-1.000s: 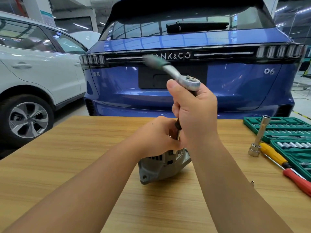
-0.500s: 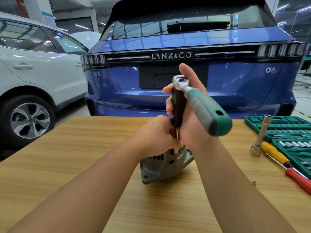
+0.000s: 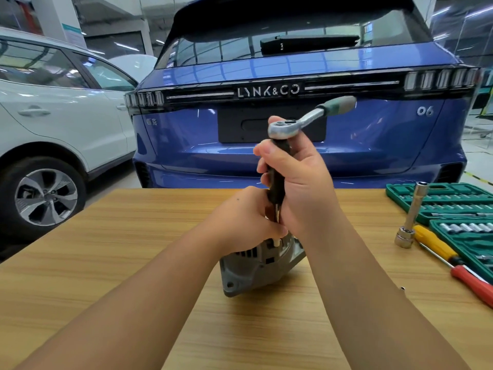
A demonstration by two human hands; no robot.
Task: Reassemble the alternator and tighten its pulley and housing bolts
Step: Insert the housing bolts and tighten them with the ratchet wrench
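Observation:
A grey alternator stands on the wooden table, partly hidden behind my wrists. My left hand grips its top and holds it steady. My right hand is wrapped round a black upright extension shaft that runs down to the alternator's top. A silver ratchet sits on the shaft's upper end; its green handle points up and to the right, blurred. The socket end is hidden between my hands.
At the right lie green socket-set cases, a standing socket extension, a yellow-handled screwdriver and a red-handled one. A small screw lies loose nearby. A blue car and a white car stand beyond the table.
The ratchet handle has swung round the upright shaft: from pointing left a second ago, to toward me, to now pointing up-right. My left hand stays on the alternator.

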